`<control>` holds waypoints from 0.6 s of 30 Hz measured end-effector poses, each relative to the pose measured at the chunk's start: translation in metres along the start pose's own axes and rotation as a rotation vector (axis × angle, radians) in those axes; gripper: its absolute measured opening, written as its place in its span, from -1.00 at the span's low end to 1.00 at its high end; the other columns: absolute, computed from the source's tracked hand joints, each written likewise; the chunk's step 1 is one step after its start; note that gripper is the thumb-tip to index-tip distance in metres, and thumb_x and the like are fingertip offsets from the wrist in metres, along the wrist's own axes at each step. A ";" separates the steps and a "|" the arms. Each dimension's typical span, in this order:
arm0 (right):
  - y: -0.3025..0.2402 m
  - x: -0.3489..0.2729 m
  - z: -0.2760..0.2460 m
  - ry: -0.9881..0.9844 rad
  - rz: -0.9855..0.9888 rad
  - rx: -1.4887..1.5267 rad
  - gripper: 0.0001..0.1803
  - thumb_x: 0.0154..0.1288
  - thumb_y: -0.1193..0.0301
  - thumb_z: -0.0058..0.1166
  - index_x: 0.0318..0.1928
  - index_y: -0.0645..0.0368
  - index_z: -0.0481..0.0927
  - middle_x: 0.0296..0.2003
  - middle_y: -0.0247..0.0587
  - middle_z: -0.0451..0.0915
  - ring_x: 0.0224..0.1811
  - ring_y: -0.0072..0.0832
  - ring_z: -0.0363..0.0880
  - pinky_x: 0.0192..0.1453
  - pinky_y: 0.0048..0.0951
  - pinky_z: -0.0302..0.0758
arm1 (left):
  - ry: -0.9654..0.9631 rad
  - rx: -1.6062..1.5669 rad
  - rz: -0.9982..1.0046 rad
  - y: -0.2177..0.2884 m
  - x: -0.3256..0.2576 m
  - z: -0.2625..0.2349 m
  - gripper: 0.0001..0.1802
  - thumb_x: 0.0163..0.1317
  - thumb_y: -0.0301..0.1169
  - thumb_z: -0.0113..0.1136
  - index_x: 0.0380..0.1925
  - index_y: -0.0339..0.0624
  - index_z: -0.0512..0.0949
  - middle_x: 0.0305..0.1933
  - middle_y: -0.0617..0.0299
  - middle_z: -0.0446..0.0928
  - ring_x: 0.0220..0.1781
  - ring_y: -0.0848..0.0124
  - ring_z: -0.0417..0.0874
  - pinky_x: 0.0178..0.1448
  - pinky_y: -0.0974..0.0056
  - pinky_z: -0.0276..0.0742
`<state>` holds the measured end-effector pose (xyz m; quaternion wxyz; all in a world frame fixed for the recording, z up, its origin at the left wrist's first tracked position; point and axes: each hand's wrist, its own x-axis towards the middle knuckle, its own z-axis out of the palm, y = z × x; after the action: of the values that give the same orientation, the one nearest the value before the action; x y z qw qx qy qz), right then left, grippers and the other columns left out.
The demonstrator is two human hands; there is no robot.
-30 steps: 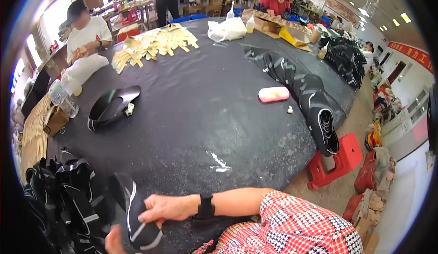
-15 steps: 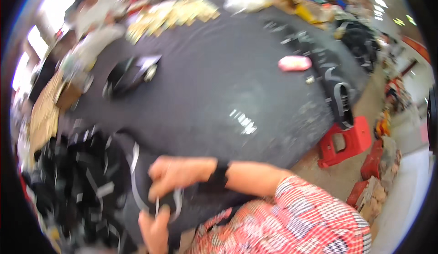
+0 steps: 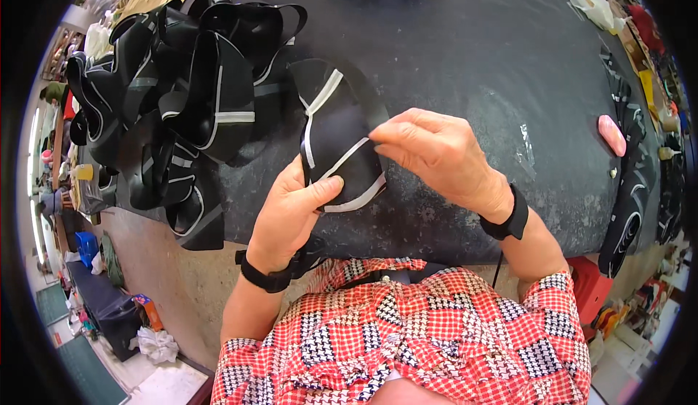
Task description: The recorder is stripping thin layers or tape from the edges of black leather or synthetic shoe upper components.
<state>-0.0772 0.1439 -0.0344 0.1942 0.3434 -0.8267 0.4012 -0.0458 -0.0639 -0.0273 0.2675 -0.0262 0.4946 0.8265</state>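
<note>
A black leather-like piece (image 3: 336, 132), curved like a shoe upper, stands tilted above the table edge in front of me. White strips run along its edges and across its face. My left hand (image 3: 286, 209) grips its lower left edge, the thumb lying on top beside one strip. With thumb and fingers pinched together, my right hand (image 3: 443, 154) meets the upper end of the white tape strip (image 3: 344, 159) that slants across the piece. The fingers behind the piece are hidden.
A heap of similar black pieces (image 3: 196, 107) with white strips lies to the left on the dark table (image 3: 465, 56). Toward the right are a pink object (image 3: 612, 135) and a long dark roll (image 3: 627, 179). A red stool (image 3: 592, 289) stands beyond the right table edge.
The view has swung left and steadied, so the heap sits fully in sight. My hands now show with the black piece raised between them, the right pinching at its strip.
</note>
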 end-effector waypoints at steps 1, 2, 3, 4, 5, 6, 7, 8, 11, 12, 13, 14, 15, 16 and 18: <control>0.003 0.000 -0.001 -0.045 -0.047 -0.009 -0.79 -0.04 0.53 0.13 -0.30 0.21 0.52 -0.43 -0.22 0.56 -0.41 -0.34 0.59 -0.38 -0.45 0.54 | -0.002 0.016 0.002 0.000 0.000 0.001 -0.60 0.19 -0.59 -0.01 0.07 -0.35 0.33 0.00 0.11 0.48 0.02 0.39 0.52 0.13 0.31 0.42; 0.006 0.000 0.000 -0.047 -0.072 -0.032 -0.80 -0.05 0.51 0.12 -0.31 0.21 0.52 -0.44 -0.23 0.55 -0.41 -0.35 0.59 -0.38 -0.45 0.54 | -0.004 0.030 0.002 0.000 0.002 0.001 -0.60 0.19 -0.59 -0.02 0.07 -0.36 0.33 0.01 0.11 0.48 0.02 0.39 0.52 0.13 0.31 0.42; 0.008 0.000 0.000 -0.050 -0.097 -0.055 -0.81 -0.05 0.50 0.10 -0.33 0.21 0.51 -0.44 -0.24 0.54 -0.41 -0.36 0.58 -0.38 -0.45 0.54 | -0.007 0.045 0.002 -0.001 0.003 0.002 -0.60 0.19 -0.59 -0.02 0.07 -0.36 0.34 0.01 0.12 0.47 0.02 0.39 0.52 0.13 0.32 0.42; 0.010 0.000 0.000 -0.052 -0.122 -0.078 -0.82 -0.06 0.49 0.09 -0.35 0.21 0.51 -0.45 -0.25 0.54 -0.41 -0.36 0.58 -0.38 -0.45 0.53 | -0.010 0.083 -0.008 0.000 0.004 0.003 -0.61 0.18 -0.58 -0.01 0.06 -0.37 0.35 0.00 0.13 0.48 0.00 0.41 0.51 0.12 0.33 0.42; 0.011 0.001 -0.001 -0.117 -0.142 -0.087 -0.84 -0.06 0.48 0.08 -0.38 0.21 0.50 -0.48 -0.26 0.52 -0.42 -0.37 0.57 -0.39 -0.45 0.53 | -0.005 0.120 -0.017 0.001 0.003 0.003 -0.62 0.18 -0.58 -0.01 0.05 -0.37 0.36 -0.01 0.14 0.48 -0.01 0.43 0.51 0.11 0.34 0.41; 0.012 0.004 -0.005 -0.182 -0.163 -0.095 -0.86 -0.07 0.47 0.07 -0.41 0.21 0.49 -0.50 -0.27 0.50 -0.44 -0.38 0.56 -0.39 -0.44 0.52 | 0.000 0.157 -0.025 0.001 0.003 0.004 -0.62 0.18 -0.57 -0.01 0.04 -0.38 0.36 -0.02 0.15 0.48 -0.02 0.45 0.51 0.10 0.36 0.41; 0.013 0.007 -0.008 -0.247 -0.187 -0.103 -0.87 -0.07 0.46 0.06 -0.44 0.21 0.47 -0.52 -0.28 0.48 -0.45 -0.38 0.55 -0.39 -0.44 0.52 | -0.017 0.212 -0.048 0.001 0.003 0.002 -0.62 0.17 -0.56 0.00 0.03 -0.39 0.37 -0.04 0.17 0.49 -0.03 0.47 0.50 0.08 0.37 0.41; 0.013 0.009 -0.010 -0.310 -0.230 -0.111 -0.88 -0.08 0.45 0.04 -0.46 0.21 0.46 -0.54 -0.28 0.45 -0.46 -0.39 0.54 -0.40 -0.44 0.51 | -0.037 0.265 -0.073 0.002 0.003 -0.002 -0.63 0.17 -0.56 0.01 0.02 -0.39 0.38 -0.05 0.19 0.49 -0.05 0.49 0.50 0.07 0.38 0.40; 0.015 0.014 -0.014 -0.490 -0.347 -0.122 -0.89 -0.09 0.43 0.02 -0.52 0.20 0.41 -0.59 -0.28 0.39 -0.50 -0.40 0.50 -0.42 -0.44 0.49 | -0.070 0.306 -0.170 0.003 0.004 0.003 -0.65 0.15 -0.54 0.02 -0.03 -0.40 0.41 -0.11 0.24 0.50 -0.10 0.54 0.48 0.01 0.42 0.40; 0.015 0.019 -0.014 -0.526 -0.390 -0.120 -0.89 -0.09 0.43 0.01 -0.53 0.20 0.41 -0.59 -0.28 0.38 -0.51 -0.41 0.49 -0.43 -0.44 0.49 | -0.072 0.328 -0.200 0.008 0.007 0.006 -0.66 0.15 -0.54 0.02 -0.04 -0.40 0.41 -0.13 0.25 0.51 -0.10 0.54 0.48 -0.01 0.43 0.41; 0.015 0.021 -0.015 -0.563 -0.435 -0.122 -0.89 -0.09 0.43 0.00 -0.54 0.20 0.40 -0.60 -0.28 0.37 -0.52 -0.41 0.48 -0.44 -0.44 0.48 | -0.072 0.349 -0.229 0.012 0.009 0.010 -0.66 0.14 -0.54 0.02 -0.05 -0.40 0.42 -0.14 0.25 0.51 -0.11 0.55 0.48 -0.03 0.44 0.41; 0.017 0.024 -0.015 -0.589 -0.490 -0.115 -0.89 -0.09 0.42 -0.01 -0.55 0.18 0.39 -0.60 -0.28 0.34 -0.53 -0.44 0.46 -0.47 -0.45 0.45 | -0.111 0.397 -0.237 0.013 0.011 0.009 -0.69 0.14 -0.53 0.02 -0.09 -0.39 0.43 -0.18 0.27 0.51 -0.15 0.57 0.47 -0.09 0.45 0.42; 0.019 0.027 -0.017 -0.630 -0.496 -0.118 -0.90 -0.09 0.42 -0.02 -0.55 0.17 0.39 -0.60 -0.28 0.33 -0.54 -0.44 0.45 -0.49 -0.45 0.43 | -0.122 0.379 -0.241 0.014 0.011 0.010 -0.70 0.14 -0.50 0.06 -0.12 -0.39 0.44 -0.25 0.31 0.50 -0.20 0.61 0.44 -0.14 0.45 0.42; 0.018 0.036 -0.019 -0.640 -0.496 -0.120 -0.90 -0.09 0.42 -0.02 -0.55 0.17 0.38 -0.61 -0.28 0.33 -0.54 -0.44 0.45 -0.49 -0.46 0.42 | -0.086 0.337 -0.238 0.014 0.010 0.012 -0.68 0.13 -0.50 0.08 -0.09 -0.40 0.43 -0.21 0.35 0.47 -0.19 0.61 0.43 -0.09 0.45 0.40; 0.022 0.039 -0.012 -0.622 -0.526 -0.181 -0.91 -0.10 0.43 -0.03 -0.58 0.16 0.36 -0.64 -0.28 0.31 -0.62 -0.44 0.43 -0.52 -0.45 0.41 | 0.053 0.414 -0.332 0.010 0.013 0.012 -0.72 0.28 -0.35 0.01 -0.15 -0.35 0.46 -0.26 0.38 0.45 -0.21 0.66 0.39 -0.14 0.47 0.39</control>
<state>-0.1198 0.1474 -0.0156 0.0604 0.6293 -0.7619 0.1407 -0.0588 -0.0521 -0.0167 0.3859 -0.0735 0.6489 0.6516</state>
